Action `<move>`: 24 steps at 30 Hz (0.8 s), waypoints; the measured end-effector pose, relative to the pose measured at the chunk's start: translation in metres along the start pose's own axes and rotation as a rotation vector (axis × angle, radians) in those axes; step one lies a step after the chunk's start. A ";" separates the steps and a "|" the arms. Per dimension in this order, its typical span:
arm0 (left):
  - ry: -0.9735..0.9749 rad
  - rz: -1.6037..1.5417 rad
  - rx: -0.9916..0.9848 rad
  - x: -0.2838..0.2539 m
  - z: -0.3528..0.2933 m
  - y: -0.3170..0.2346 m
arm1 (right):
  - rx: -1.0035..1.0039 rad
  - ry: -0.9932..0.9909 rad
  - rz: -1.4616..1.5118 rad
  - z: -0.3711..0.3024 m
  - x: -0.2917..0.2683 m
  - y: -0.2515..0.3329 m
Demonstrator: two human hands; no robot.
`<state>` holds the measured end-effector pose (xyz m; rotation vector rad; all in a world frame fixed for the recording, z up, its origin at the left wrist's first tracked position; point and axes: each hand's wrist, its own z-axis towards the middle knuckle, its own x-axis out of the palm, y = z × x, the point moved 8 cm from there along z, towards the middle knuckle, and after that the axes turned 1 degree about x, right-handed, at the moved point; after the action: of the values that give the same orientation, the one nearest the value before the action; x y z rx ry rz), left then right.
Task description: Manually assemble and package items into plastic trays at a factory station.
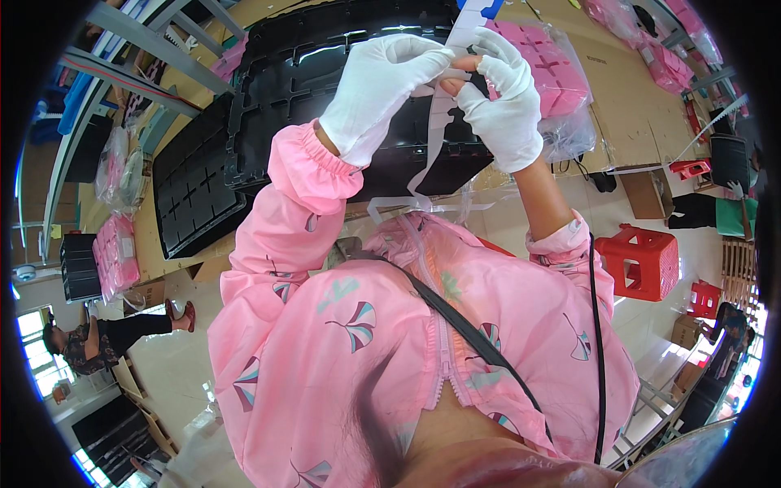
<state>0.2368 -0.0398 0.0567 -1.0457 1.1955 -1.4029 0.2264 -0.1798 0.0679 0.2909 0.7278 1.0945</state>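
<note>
My left hand, in a white glove, is closed in a pinch on a long, thin white strip. My right hand meets it from the other side, also gloved but with bare thumb and finger tips, and pinches the same strip. The fingertips of both hands nearly touch. From them the strip runs up toward a blue piece at the top edge, and its lower end dangles in a curl near my lap. Beneath my hands lies a large black plastic tray with moulded ridges.
Another black tray lies to the left. Pink trays in clear plastic sit right of my hands on a cardboard-covered table. Grey metal framing rises at upper left. A red stool stands at right; other people are farther off.
</note>
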 end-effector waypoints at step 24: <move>-0.006 0.118 0.029 -0.025 -0.004 -0.025 | 0.222 1.289 -0.209 -0.002 0.070 -0.046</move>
<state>0.2329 -0.0136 0.0808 -0.9440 1.2095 -1.3210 0.2751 -0.1385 0.0133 -0.3687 1.9758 0.9137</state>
